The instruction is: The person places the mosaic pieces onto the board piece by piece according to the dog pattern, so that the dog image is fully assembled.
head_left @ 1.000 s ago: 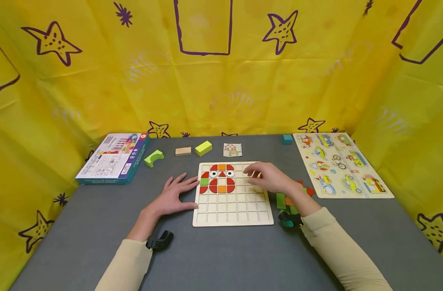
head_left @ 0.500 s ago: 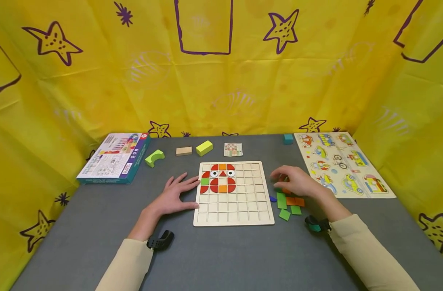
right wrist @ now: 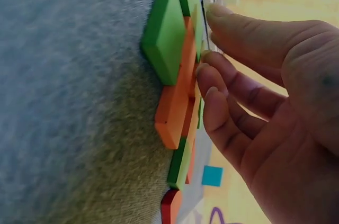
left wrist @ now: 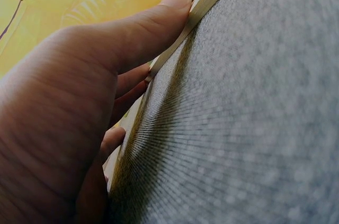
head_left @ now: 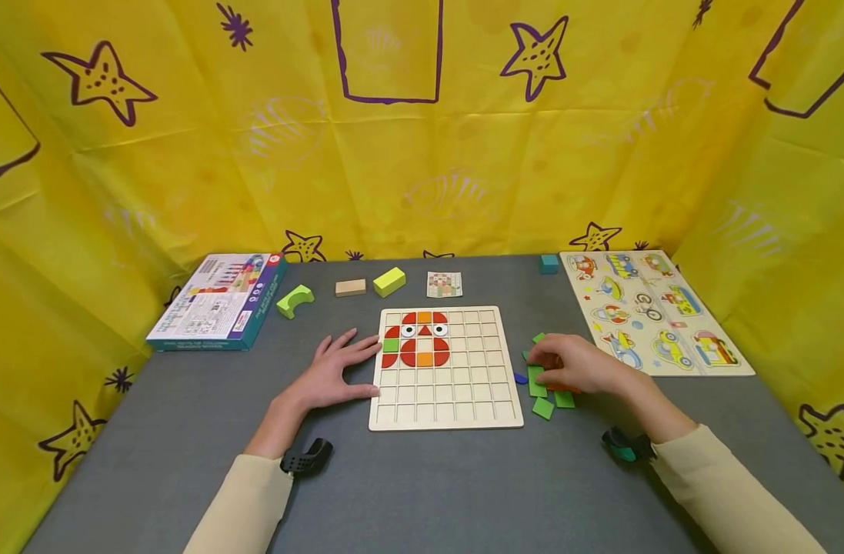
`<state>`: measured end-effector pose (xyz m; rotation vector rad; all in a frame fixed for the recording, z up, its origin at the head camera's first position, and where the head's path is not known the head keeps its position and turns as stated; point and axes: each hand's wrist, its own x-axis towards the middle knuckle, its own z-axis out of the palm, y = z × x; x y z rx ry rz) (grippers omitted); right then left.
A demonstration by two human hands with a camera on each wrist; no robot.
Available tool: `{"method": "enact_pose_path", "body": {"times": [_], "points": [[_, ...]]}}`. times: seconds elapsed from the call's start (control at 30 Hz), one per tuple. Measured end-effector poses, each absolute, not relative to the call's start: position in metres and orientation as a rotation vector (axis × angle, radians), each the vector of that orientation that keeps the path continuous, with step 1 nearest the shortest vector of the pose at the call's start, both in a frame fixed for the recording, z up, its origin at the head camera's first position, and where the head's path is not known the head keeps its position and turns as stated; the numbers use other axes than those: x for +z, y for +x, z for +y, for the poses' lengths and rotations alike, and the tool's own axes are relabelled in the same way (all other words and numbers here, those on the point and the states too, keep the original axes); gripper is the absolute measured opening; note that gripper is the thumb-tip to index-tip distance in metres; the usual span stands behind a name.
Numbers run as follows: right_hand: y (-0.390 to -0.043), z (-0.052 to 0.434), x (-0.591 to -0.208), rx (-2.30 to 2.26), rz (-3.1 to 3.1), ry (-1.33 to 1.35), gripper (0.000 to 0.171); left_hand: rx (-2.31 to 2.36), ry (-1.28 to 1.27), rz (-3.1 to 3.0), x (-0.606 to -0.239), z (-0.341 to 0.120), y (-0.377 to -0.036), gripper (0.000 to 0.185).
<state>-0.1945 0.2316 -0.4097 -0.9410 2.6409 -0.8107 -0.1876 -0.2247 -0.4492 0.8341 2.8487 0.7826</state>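
Note:
My left hand [head_left: 333, 375] rests with spread fingers at the left edge of a pale wooden grid board [head_left: 456, 394]. In the left wrist view, the thumb [left wrist: 164, 15] touches the board's side. Red, orange and green tiles [head_left: 425, 358] with two eye tiles [head_left: 439, 330] form a partial figure in the board's upper left. Right of the board, my right hand [head_left: 579, 365] reaches over a pile of loose tiles, partly hiding it. Green tiles [right wrist: 165, 36] and orange tiles [right wrist: 174, 110] lie at its fingertips in the right wrist view, with thumb and fingers apart.
A small pattern card [head_left: 445, 285] lies behind the board. Left of it are a yellow block [head_left: 390, 282], a plain wooden block [head_left: 350, 288], a green arch [head_left: 295, 301] and a box [head_left: 217, 300]. To the right are a blue cube [head_left: 549, 265] and a vehicle puzzle [head_left: 653, 312].
My right hand has moved from above the board's right side to the loose tiles, then slightly nearer and lower over them. The left hand stays at the board's edge.

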Motion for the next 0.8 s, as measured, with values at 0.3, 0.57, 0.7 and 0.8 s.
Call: {"method": "enact_pose_path", "body": {"times": [0.3, 0.57, 0.7, 0.8], "points": [[-0.190, 0.234, -0.412, -0.780, 2.626, -0.927, 0.023, 0.782, 0.833, 2.846, -0.450, -0.225, -0.188, 0.084], [-0.190, 0.230, -0.415, -0.777, 2.674, -0.920, 0.019, 0.785, 0.839, 2.843, -0.449, -0.225, -0.189, 0.084], [-0.192, 0.227, -0.414, -0.808, 2.685, -0.917, 0.015, 0.783, 0.835, 2.840, -0.449, -0.225, -0.188, 0.084], [-0.194, 0.223, -0.412, -0.830, 2.696, -0.918, 0.013, 0.779, 0.826, 2.843, -0.448, -0.226, -0.188, 0.084]]}}
